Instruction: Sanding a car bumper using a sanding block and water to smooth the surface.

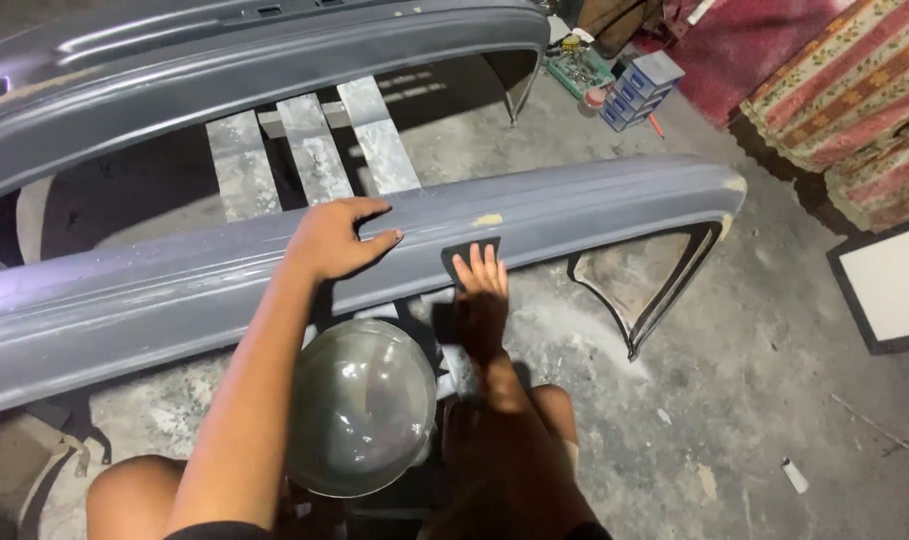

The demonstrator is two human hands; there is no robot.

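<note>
Across the middle of the floor, running from nine o'clock to three o'clock, lies a long grey car bumper (574,205), propped just above the dusty concrete floor (774,400). The person crouches at six o'clock, knees up, with a rounded grey bowl (362,405) between the legs. The left hand (336,240) rests on the bumper's upper edge, fingers spread and curled over it, steadying the panel without gripping anything. The right hand (481,285) lies flat, fingers straight and close together, pressing a dark sheet of sandpaper (471,252) against the bumper's face just below a small yellowish patch of filler (487,219). Judging by the surface, sanding looks partly done: the paint is dull and scuffed along much of the length, and more pale filler shows at the right-hand tip near two o'clock, while glossier streaks towards nine o'clock suggest work left there. A second bumper (224,60) arcs across at eleven o'clock, over three pale planks (314,150). At one o'clock sits a small blue drawer box (639,88), and striped fabric (854,90) is heaped at two o'clock.
</note>
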